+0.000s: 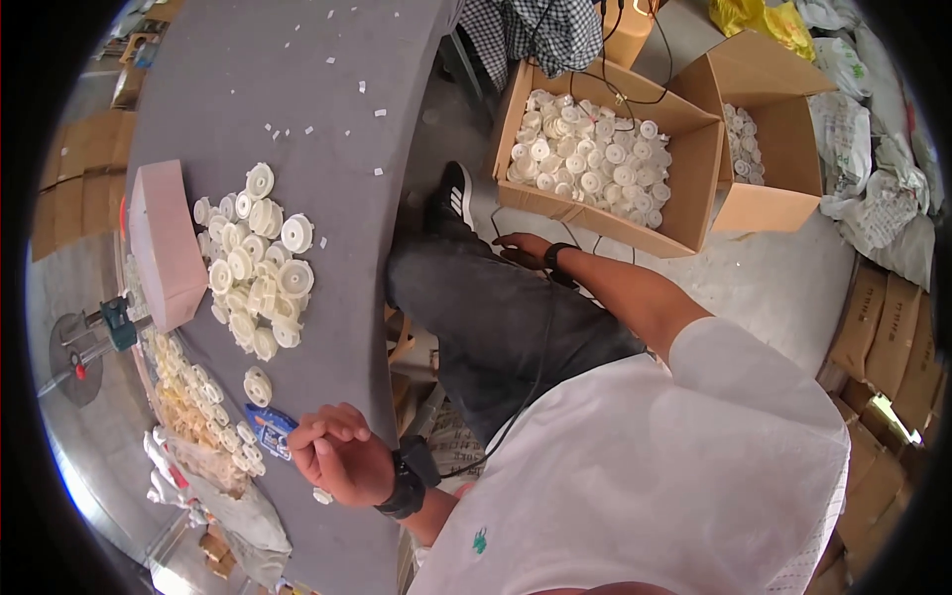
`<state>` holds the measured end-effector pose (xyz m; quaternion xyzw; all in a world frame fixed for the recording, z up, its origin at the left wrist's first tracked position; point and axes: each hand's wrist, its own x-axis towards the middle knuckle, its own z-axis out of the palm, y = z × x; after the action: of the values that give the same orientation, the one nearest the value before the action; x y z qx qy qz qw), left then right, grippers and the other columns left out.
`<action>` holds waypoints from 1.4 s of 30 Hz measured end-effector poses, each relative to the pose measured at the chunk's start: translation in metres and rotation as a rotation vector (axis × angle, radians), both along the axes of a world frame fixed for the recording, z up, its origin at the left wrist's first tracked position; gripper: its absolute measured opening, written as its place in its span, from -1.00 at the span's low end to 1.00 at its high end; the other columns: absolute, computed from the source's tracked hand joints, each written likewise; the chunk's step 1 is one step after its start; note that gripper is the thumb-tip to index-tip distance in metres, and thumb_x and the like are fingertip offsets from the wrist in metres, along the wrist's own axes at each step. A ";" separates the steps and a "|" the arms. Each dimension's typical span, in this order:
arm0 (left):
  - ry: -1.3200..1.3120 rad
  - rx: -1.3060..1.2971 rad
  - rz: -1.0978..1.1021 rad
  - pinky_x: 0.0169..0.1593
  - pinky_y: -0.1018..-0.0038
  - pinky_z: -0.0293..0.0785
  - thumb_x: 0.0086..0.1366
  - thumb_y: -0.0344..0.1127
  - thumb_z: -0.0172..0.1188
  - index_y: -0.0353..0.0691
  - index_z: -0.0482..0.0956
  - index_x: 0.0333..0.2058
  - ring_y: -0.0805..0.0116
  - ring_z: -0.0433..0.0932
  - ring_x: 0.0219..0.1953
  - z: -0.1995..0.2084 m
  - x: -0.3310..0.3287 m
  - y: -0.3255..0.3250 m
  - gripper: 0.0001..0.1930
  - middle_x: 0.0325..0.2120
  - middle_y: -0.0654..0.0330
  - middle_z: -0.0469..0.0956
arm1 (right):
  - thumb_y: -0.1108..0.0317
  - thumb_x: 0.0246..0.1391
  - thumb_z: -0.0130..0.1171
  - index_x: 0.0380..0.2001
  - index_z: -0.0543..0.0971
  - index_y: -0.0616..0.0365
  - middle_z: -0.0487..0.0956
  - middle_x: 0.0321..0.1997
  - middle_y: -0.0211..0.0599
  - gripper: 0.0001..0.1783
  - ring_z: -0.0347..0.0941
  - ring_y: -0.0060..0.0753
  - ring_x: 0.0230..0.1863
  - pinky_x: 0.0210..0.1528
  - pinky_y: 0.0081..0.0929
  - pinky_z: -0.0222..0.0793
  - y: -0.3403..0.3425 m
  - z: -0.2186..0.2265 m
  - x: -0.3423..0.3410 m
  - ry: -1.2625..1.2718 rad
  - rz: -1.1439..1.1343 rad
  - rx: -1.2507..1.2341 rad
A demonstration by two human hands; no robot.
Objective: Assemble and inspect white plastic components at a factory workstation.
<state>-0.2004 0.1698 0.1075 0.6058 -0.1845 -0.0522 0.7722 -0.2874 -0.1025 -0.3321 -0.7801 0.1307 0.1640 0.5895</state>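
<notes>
My left hand (pixel 342 456) is raised over the near end of the grey table, its fingers curled in. No object shows in it, and the inside of the curl is hidden. Beside its fingertips lies a small blue packet (pixel 271 430), with one off-white round plastic part (pixel 258 387) just beyond. A heap of similar ridged, wheel-like plastic parts (pixel 263 268) sits farther along the table. One small white piece (pixel 322 496) is partly covered below the hand. My right hand (pixel 526 248) rests on my knee, fingers stretched out and holding nothing visible.
A pinkish box (pixel 169 243) stands behind the heap. More parts (pixel 198 402) lie at the table's far side. Two cardboard boxes (pixel 605 218) (pixel 764 203) of white parts stand on the floor. White scraps dot the grey tabletop (pixel 288 59). A cable (pixel 540 367) crosses my lap.
</notes>
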 end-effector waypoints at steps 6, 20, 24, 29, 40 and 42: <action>0.003 0.037 -0.007 -0.36 0.43 0.24 0.48 -0.39 -0.03 -0.35 0.52 -0.11 0.38 0.35 -0.49 -0.006 0.003 -0.004 -0.81 -0.48 0.17 0.39 | 0.10 0.33 0.13 0.30 0.49 0.10 0.59 0.21 -0.04 -0.45 0.49 0.01 0.27 0.31 -0.16 0.39 -0.001 -0.008 0.012 0.268 0.219 -0.088; -0.010 -0.005 -0.003 -0.40 0.46 0.23 0.46 -0.38 -0.02 -0.34 0.50 -0.11 0.39 0.31 -0.51 -0.011 0.006 0.002 -0.82 -0.48 0.18 0.35 | 0.13 0.28 0.10 0.31 0.50 -0.20 0.52 0.28 -0.05 -0.48 0.49 0.03 0.28 0.29 -0.05 0.42 -0.060 0.005 -0.169 0.638 0.169 -0.310; -0.046 -0.013 -0.047 -0.40 0.46 0.23 0.46 -0.38 -0.02 -0.35 0.50 -0.11 0.40 0.30 -0.51 0.002 0.001 -0.016 -0.82 -0.47 0.17 0.35 | 0.05 0.22 0.17 0.21 0.60 -0.26 0.66 0.14 -0.09 -0.52 0.56 0.13 0.16 0.28 -0.11 0.42 -0.077 -0.082 -0.249 0.581 0.454 -0.328; -0.008 -0.161 -0.033 -0.35 0.47 0.26 0.47 -0.35 0.00 -0.33 0.48 -0.15 0.41 0.32 -0.47 -0.003 0.002 0.011 -0.83 -0.45 0.19 0.35 | -0.05 0.15 0.20 0.17 0.66 -0.18 0.62 0.23 -0.14 -0.46 0.41 0.03 0.35 0.43 0.00 0.24 -0.221 -0.171 -0.360 0.497 0.118 -0.754; 0.112 -0.242 0.027 -0.32 0.47 0.45 0.46 -0.41 0.16 -0.37 0.55 -0.12 0.36 0.48 -0.39 0.017 -0.036 -0.004 -0.86 -0.40 0.09 0.54 | 0.02 0.11 0.29 0.34 0.47 -0.14 0.63 0.17 -0.05 -0.29 0.54 0.02 0.20 0.28 -0.09 0.42 -0.084 0.010 -0.230 0.502 -0.023 -0.373; 0.130 -0.269 0.033 -0.32 0.48 0.46 0.46 -0.43 0.16 -0.37 0.56 -0.13 0.35 0.49 -0.39 0.015 -0.038 0.007 -0.87 -0.39 0.09 0.55 | 0.11 0.16 0.27 0.42 0.35 -0.15 0.59 0.22 -0.03 -0.26 0.50 0.00 0.25 0.31 -0.12 0.40 -0.080 0.044 -0.194 0.286 0.003 -0.347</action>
<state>-0.2385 0.1764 0.1228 0.4952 -0.1294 -0.0534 0.8574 -0.4818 -0.1822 -0.2879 -0.8388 0.2379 0.2488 0.4219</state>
